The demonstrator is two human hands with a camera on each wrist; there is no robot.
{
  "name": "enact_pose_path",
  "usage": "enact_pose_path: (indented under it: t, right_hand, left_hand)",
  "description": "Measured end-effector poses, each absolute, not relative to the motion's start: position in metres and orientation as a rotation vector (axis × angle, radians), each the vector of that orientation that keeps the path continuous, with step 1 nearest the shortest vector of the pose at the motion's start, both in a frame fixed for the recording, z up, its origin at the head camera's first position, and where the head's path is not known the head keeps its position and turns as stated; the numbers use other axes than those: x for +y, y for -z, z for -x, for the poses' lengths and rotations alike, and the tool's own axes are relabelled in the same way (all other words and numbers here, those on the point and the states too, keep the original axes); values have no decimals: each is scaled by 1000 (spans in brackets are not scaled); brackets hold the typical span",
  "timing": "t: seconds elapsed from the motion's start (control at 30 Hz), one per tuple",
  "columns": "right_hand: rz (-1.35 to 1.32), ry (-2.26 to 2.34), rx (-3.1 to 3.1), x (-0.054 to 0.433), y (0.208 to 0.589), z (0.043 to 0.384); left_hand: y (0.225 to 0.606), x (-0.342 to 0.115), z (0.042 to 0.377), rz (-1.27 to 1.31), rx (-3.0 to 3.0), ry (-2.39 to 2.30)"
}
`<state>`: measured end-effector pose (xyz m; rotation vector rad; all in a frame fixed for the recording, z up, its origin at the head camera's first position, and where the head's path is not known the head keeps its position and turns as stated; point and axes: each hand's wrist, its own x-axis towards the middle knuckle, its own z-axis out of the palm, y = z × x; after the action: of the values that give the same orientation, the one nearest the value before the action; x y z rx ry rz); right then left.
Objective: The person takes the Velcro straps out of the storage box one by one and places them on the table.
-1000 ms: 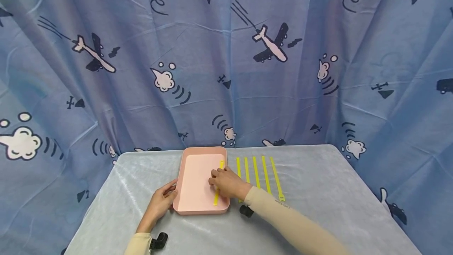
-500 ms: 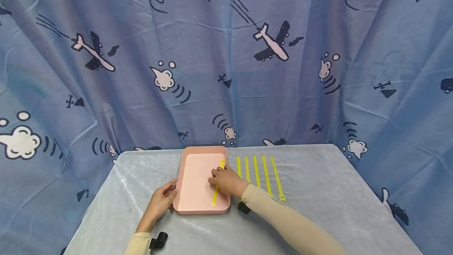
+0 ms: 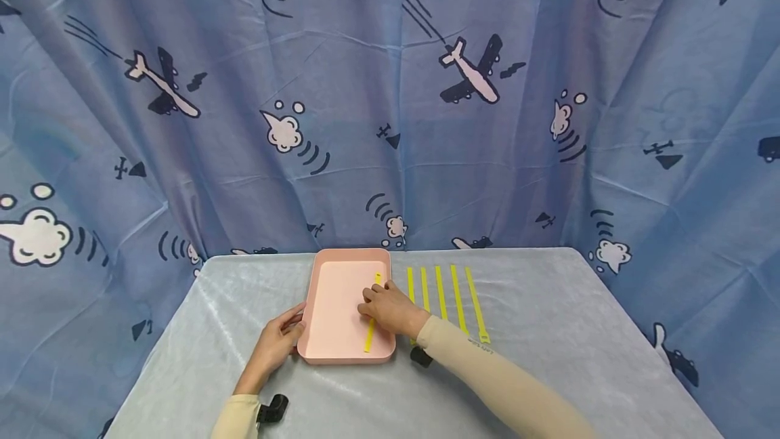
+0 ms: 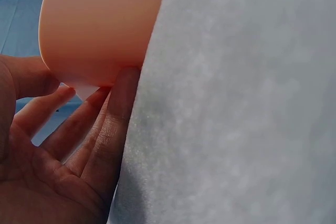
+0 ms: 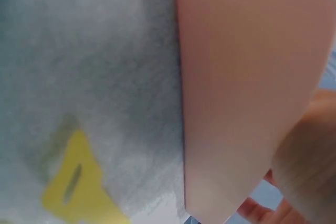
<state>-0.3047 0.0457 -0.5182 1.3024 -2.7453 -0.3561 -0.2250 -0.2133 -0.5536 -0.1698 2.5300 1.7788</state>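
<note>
A shallow pink tray (image 3: 332, 310) lies on the table, and my left hand (image 3: 272, 347) touches its left side. In the left wrist view the thumb (image 4: 37, 77) meets the tray rim, while the fairly straight fingers (image 4: 107, 135) lie against the outer wall. My right hand (image 3: 391, 308) reaches over the tray's right wall with bent fingers. They pinch a long yellow cable tie (image 3: 369, 339) lengthwise inside the tray, near its right side; the hand covers the tie's middle, and the fingertips are hidden in the right wrist view.
Several more yellow cable ties (image 3: 456, 293) lie in a row on the grey cloth (image 3: 536, 330) right of the tray, partly behind the right forearm. One slotted tie end (image 5: 73, 187) shows in the right wrist view. A blue patterned curtain (image 3: 341, 120) hangs behind the table.
The cable tie in the tray has shifted slightly left, first at its near end, then at its far end. Both hands stay almost in place; the left still touches the tray.
</note>
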Motion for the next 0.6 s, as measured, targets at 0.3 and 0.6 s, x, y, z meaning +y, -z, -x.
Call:
enact_pose_path:
  t: [0.3,0.6]
  right_hand:
    - [-1343,313,-2594,48,516,305]
    - [-1317,239,-2465,50,513,303]
  left_hand:
    - [553,-214,226,185,2536,-1772]
    - [554,-214,227,166,2534,-1773]
